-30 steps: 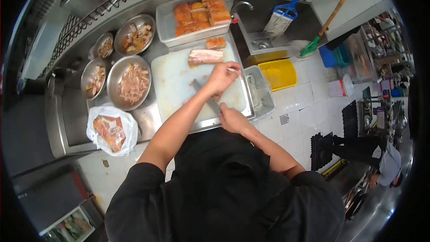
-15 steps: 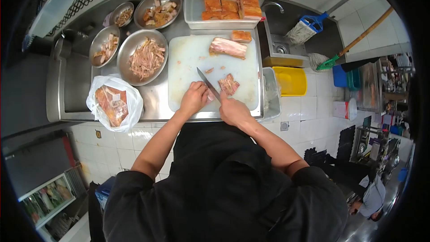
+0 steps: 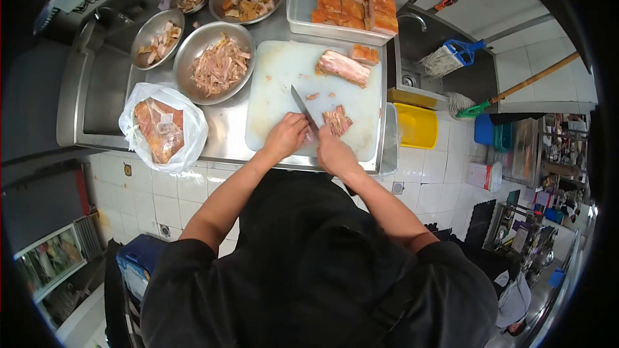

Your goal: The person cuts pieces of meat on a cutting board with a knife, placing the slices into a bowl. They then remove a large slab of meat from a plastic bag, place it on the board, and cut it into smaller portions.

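White floor tiles (image 3: pixel 412 162) run beside my steel worktop (image 3: pixel 222 145), where the cutting board (image 3: pixel 271 84) looks smooth and slick. On its near half my right hand (image 3: pixel 337 155) wraps its fingers round the knife (image 3: pixel 300 103), while my left hand (image 3: pixel 285 138) curls its fingers at a small meat piece (image 3: pixel 309 135); whether they pinch it I can't tell. Lying between that hand and the blade, the piece should be light, soft and greasy, best held from its left side, fingertips tucked.

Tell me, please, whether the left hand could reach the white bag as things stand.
Probably yes: only the board and bare counter lie between the left hand and the white bag.
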A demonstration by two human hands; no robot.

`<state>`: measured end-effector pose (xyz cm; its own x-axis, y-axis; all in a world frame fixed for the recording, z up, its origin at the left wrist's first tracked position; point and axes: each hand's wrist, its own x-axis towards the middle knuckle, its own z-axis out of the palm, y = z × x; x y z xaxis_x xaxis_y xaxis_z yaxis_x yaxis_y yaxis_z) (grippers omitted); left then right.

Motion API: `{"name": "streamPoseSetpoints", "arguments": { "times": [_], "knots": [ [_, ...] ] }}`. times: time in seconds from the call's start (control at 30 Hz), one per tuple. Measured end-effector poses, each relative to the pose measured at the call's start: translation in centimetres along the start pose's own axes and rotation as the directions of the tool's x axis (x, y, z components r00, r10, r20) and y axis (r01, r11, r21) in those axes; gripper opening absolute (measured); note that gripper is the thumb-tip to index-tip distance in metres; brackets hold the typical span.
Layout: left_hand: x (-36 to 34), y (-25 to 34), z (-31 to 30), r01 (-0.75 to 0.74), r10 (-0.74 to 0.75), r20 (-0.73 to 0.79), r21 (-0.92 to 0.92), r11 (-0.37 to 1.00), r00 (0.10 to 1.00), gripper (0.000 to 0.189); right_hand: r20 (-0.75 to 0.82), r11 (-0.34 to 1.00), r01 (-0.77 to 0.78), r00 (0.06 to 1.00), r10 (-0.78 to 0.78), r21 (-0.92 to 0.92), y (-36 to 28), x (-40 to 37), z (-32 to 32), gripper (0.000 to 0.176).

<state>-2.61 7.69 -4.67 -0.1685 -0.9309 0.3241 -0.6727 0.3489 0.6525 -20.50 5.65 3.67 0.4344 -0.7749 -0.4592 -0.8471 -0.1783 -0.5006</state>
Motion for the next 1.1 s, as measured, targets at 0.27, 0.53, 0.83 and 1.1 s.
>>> {"name": "streamPoseSetpoints", "arguments": {
  "times": [0.27,0.53,0.83,1.1],
  "knots": [
    [0.0,-0.5,-0.4,-0.039,0.041,0.079,-0.018,0.999,0.996,0.017,-0.044,0.99,0.117,0.992,-0.114,0.077,1.6,2.0,1.0,0.018],
    [0.6,-1.3,-1.0,-0.076,0.08,0.088,-0.038,0.996,0.993,0.016,-0.176,0.963,0.245,0.959,-0.222,0.116,2.9,4.8,1.1,0.023],
    [-0.4,-0.6,-0.9,-0.06,0.059,0.125,0.007,0.998,0.99,0.022,0.125,1.0,-0.02,0.992,0.021,-0.006,-0.4,-2.2,-1.3,0.025],
    [0.2,-1.0,-1.1,-0.073,0.072,0.126,0.006,0.997,0.989,0.022,-0.189,0.933,0.33,0.935,-0.301,0.145,4.1,3.9,1.5,0.029]
  ]
}}
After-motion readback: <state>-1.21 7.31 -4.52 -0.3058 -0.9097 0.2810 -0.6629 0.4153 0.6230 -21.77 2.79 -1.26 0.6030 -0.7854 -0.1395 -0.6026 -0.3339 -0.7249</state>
